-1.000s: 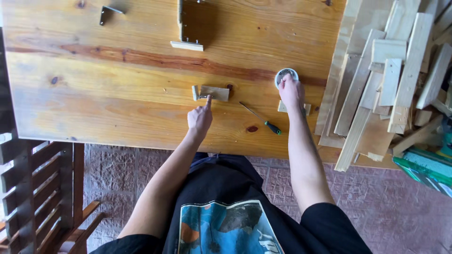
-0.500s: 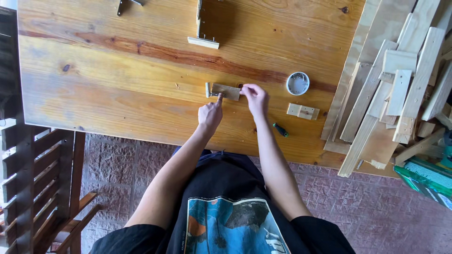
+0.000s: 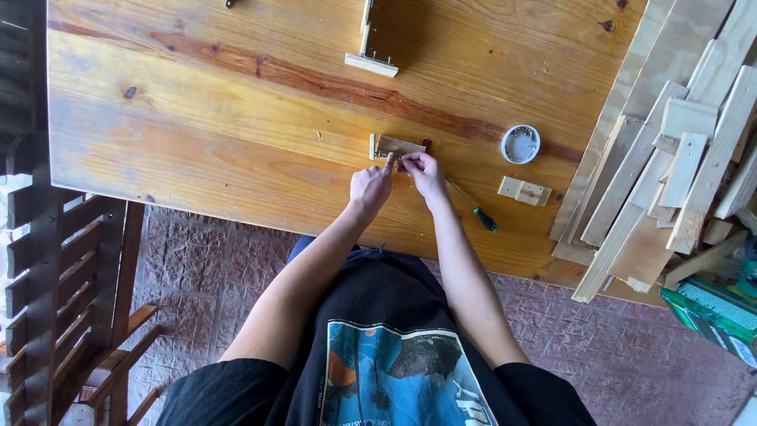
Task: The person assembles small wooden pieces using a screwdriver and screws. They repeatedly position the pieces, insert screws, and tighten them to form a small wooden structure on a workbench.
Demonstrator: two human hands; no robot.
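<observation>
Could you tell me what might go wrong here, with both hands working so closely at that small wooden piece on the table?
The left hand and right hand pinch close together at the small wooden piece, so a slip could jab a fingertip. The screwdriver lies just beside the right forearm; a nudge could roll it off the table. The small round container sits open nearby and could be knocked over.

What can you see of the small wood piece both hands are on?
The wood piece is a small, pale, flat assembly: a short rectangular slat with a thin strip set across its left end. It looks like bare, unfinished wood. It lies flat on the table, near the middle, beside a dark knot. The left hand touches its near edge with a fingertip, and the right hand pinches at the same edge; whether something small is held there cannot be told. The near edge is partly hidden by the fingers.
</observation>
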